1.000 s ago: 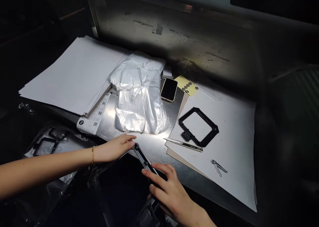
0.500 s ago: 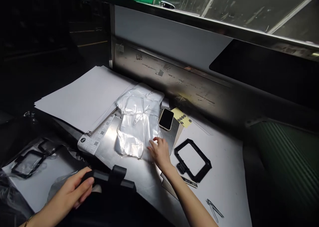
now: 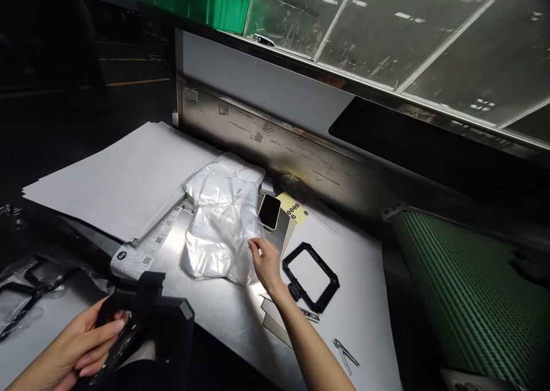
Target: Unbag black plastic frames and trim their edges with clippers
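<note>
My left hand is closed round one side of a black plastic frame, low at the front; part of the frame merges with the dark area below. Thumb and fingers pressed together, my right hand pinches the right edge of a clear plastic bag on a stack of bags. Another black frame lies just right of that hand, on white paper. Behind the bags' right side rests a phone, next to a yellow sticker sheet.
Large white sheets are stacked on the left, over a printed label sheet. Bagged black frames lie at far left. Nippers rest at the front right. A green conveyor belt runs on the right; a green bin sits on the shelf above.
The black frame in my left hand has been raised and shows more. My right hand's fingers have closed on the bag edge, lifting it slightly. The view has shifted to the right.
</note>
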Demonstrator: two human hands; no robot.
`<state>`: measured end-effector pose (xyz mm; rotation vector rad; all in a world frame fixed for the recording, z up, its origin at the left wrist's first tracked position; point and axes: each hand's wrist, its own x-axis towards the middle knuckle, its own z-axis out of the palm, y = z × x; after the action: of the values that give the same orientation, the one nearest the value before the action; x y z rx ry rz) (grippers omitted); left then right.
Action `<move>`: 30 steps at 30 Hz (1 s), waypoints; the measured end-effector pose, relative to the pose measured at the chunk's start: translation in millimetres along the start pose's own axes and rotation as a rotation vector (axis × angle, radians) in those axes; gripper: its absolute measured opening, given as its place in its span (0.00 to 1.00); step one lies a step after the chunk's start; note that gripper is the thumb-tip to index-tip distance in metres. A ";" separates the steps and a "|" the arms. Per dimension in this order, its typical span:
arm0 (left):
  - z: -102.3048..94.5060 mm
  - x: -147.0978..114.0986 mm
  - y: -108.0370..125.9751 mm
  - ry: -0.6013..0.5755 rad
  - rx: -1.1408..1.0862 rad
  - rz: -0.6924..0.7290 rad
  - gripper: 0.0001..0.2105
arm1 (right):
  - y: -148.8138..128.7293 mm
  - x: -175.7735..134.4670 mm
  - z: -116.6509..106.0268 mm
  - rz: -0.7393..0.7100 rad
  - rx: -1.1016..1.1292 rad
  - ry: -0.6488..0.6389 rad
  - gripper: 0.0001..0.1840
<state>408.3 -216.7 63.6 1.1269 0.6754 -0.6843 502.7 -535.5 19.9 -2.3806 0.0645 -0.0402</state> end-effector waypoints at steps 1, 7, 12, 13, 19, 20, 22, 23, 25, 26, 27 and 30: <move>6.8 1.6 0.8 -0.017 0.007 -0.014 0.06 | -0.8 -10.1 -6.5 0.062 0.060 0.023 0.13; 72.2 16.5 -21.2 -0.209 0.001 -0.031 0.11 | -32.7 -88.9 -5.5 0.279 0.418 -0.077 0.16; 106.1 25.1 -37.7 -0.315 0.073 -0.066 0.11 | -57.4 -129.7 10.4 0.260 0.525 -0.141 0.15; 108.3 25.2 -38.0 -0.328 0.092 -0.073 0.10 | -57.6 -133.1 11.3 0.253 0.531 -0.134 0.14; 116.1 13.5 -40.2 -0.346 0.169 -0.032 0.09 | -46.3 -144.1 12.0 0.324 0.567 -0.094 0.12; 118.3 10.9 -43.0 -0.343 0.173 -0.025 0.10 | -45.5 -146.3 12.4 0.347 0.575 -0.101 0.11; 122.4 6.8 -50.4 -0.310 0.190 -0.016 0.13 | -45.5 -151.0 13.8 0.384 0.591 -0.125 0.08; 123.7 5.2 -54.2 -0.274 0.206 -0.014 0.15 | -46.1 -153.0 14.7 0.399 0.600 -0.138 0.07; 123.6 2.2 -60.4 -0.183 0.232 0.004 0.15 | -48.1 -155.7 17.5 0.426 0.623 -0.164 0.06; 122.0 0.3 -62.3 -0.139 0.234 0.017 0.15 | -49.3 -156.2 19.4 0.438 0.639 -0.177 0.07; 119.4 -2.0 -63.1 -0.102 0.228 0.027 0.14 | -50.7 -156.1 21.5 0.451 0.663 -0.191 0.08; 105.8 -10.5 -59.9 -0.048 0.157 0.037 0.13 | -54.7 -151.6 28.9 0.475 0.809 -0.254 0.11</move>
<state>369.5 -332.4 67.8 1.2607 0.5657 -0.7402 354.7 -467.2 35.1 -1.5014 0.4083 0.3893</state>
